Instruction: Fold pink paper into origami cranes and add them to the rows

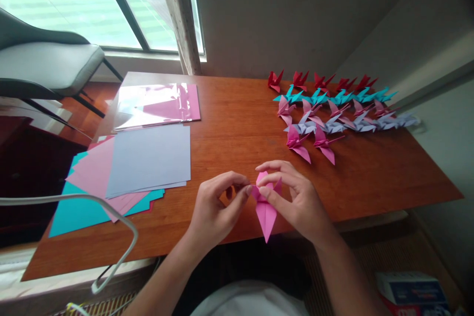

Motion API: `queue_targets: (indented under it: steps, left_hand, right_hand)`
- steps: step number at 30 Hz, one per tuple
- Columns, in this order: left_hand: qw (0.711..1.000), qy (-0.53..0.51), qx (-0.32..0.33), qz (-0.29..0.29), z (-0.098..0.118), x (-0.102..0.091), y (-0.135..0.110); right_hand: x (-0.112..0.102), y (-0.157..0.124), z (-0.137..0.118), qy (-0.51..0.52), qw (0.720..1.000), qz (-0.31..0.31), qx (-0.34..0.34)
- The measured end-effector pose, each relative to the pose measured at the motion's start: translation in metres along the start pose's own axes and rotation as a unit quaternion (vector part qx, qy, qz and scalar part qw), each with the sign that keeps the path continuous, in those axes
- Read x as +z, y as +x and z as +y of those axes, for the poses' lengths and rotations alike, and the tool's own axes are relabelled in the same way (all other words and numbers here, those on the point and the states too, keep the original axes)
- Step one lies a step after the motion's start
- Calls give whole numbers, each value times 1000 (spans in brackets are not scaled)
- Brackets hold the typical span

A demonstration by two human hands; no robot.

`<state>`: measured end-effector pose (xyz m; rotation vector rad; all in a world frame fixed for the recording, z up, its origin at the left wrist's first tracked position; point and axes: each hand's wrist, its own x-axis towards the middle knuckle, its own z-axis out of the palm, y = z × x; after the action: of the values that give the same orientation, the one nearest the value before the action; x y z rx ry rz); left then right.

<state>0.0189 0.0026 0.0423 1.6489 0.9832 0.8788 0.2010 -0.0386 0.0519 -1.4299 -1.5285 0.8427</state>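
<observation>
Our left hand point(222, 202) pinches a side point of the pink origami crane point(266, 213), our right hand point(296, 196) its middle, over the near edge of the bench point(229, 145); tugging too hard could tear it.

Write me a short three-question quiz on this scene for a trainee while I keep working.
1. What colour is the farthest crane row? A) turquoise B) red C) lavender
2. True or false: the left hand and right hand both touch the pink folded paper.
3. How many cranes stand in the nearest crane row?

Key: 1. B, red. 2. True. 3. Two.
</observation>
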Motion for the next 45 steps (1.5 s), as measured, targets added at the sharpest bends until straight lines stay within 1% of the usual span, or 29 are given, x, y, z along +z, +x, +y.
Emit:
queue_targets:
  steps: [5, 10, 14, 18, 22, 25, 30, 32, 33, 35, 37, 38, 41, 45]
  left_hand:
    - [999, -27, -21, -28, -5, 0, 2]
    - [998, -60, -30, -17, -10, -1, 4]
    - [998, -44, -19, -37, -10, -1, 5]
    - [999, -35, -12, -37, -8, -1, 6]
    - [994, -80, -61, -39, -11, -1, 6]
    - [988, -123, -88, -35, -15, -1, 5]
    - [985, -154, -83, 3, -20, -3, 0]
    - [990, -130, -60, 16, -21, -3, -2]
    - [993, -108, -37, 23, -21, -2, -2]
    - [997, -55, 36, 44, -22, 0, -4]
    - [992, -2, 111, 67, -22, 3, -4]
    - [987, 20, 136, 78, -22, 4, -4]
    - [980, 59, 166, 98, -23, 6, -4]
    - [974, 81, 189, 96, -26, 8, -3]
  right_hand:
    - [2, 2, 2, -8, 1000, 12, -4]
    - [4, 2, 3, 15, 1000, 21, 11]
    - [5, 1, 4, 12, 1000, 14, 15]
    - [9, 1, 6, 16, 1000, 12, 12]
    - [12, 2, 6, 23, 999, 14, 24]
    - [12, 2, 5, 47, 998, 25, 46]
    - [10, 1, 6, 107, 989, 48, 86]
    - [10, 0, 8, 127, 986, 48, 98]
    - [11, 0, 9, 135, 984, 48, 103]
    - [12, 0, 9, 146, 982, 47, 109]
    - [14, -1, 9, 149, 982, 47, 110]
    - [14, -1, 8, 149, 982, 47, 109]
    - [15, -2, 7, 140, 984, 49, 102]
    - [15, 0, 5, 117, 988, 50, 89]
